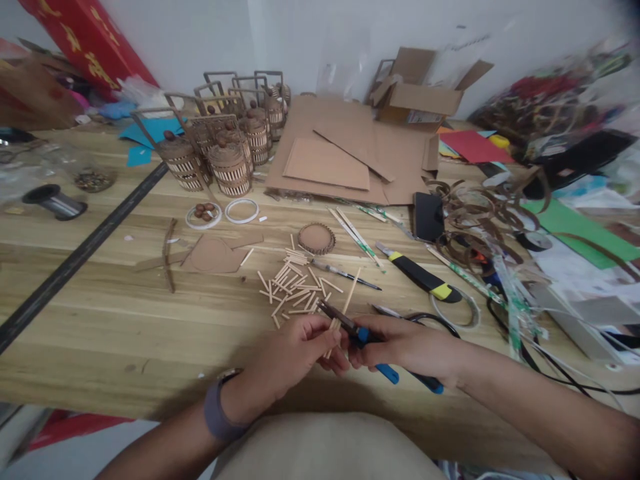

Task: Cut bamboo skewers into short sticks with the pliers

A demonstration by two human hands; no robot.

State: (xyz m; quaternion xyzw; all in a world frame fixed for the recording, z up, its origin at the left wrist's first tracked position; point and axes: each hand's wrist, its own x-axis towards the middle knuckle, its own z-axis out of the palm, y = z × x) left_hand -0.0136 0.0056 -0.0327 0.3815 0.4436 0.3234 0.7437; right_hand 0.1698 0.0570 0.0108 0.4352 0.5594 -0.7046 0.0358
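Observation:
My left hand (305,343) is closed on a few thin wooden sticks (351,291), one reaching up well past the fingers. Around the blue-and-black handles of a pair of pliers (364,335) my right hand (400,343) is wrapped. The pliers' jaws lie right at the sticks; whether they grip one I cannot tell. Just beyond my hands is a loose pile of short cut sticks (295,287) on the wooden table (100,320). A pen (345,272) and a round cardboard disc with a ridged brown rim (317,239) lie behind the pile.
Several small lidded baskets with handles (230,167) stand at the back left. Cardboard sheets (327,163) and an open box (420,100) are behind. At right lie a utility knife (420,273), scissors (387,311), a tape roll (467,317), a phone (429,217) and curled brown strips (470,207).

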